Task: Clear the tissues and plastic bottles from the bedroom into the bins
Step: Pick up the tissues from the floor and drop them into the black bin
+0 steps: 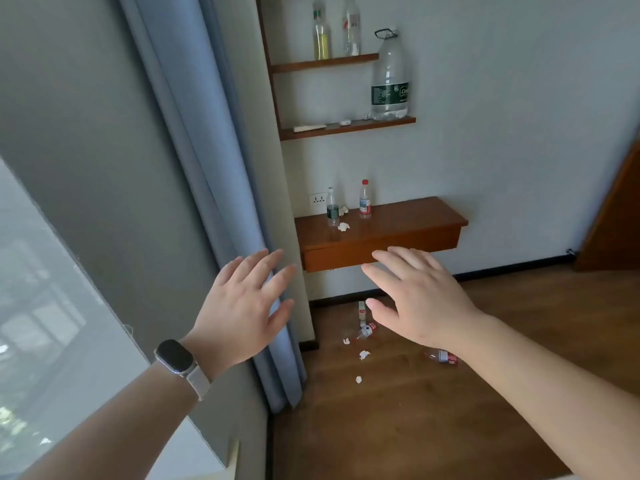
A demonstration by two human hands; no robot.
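Half of the frame, on the left, is taken by a long grey-blue fabric curtain [207, 168] hanging beside a window. A brown wooden plank floor [433, 427] fills the lower right.

Two bare forearms reach in from the bottom corners. The left hand [242, 306], with a dark-faced smartwatch [175, 357] on its wrist, is at centre left. The right hand [419, 299] is at centre right. Both are held palm down, fingers straight and spread, gripping nothing and touching nothing.

Above the hands at centre, a reddish-brown wooden wall-mounted ledge with a drawer [415, 220] juts from a pale wall. Two narrow wooden shelves are fixed higher up. The lower shelf carries a large clear plastic water jug with a dark green label [389, 77]. The top shelf holds a clear bottle with yellowish liquid [321, 32] and a clear bottle with a red mark [351, 29].

On the ledge stand a small clear green-labelled bottle [332, 211] and a small red-capped bottle [365, 200], well apart. Two crumpled white tissues [343, 226] lie just beside the green-labelled one.

On the floor below the ledge, a red-labelled plastic bottle [367, 330] lies on its side. A second red-labelled bottle [443, 356] lies to its right, partly hidden by the right wrist. Three small white tissue wads [364, 355] are scattered near them.
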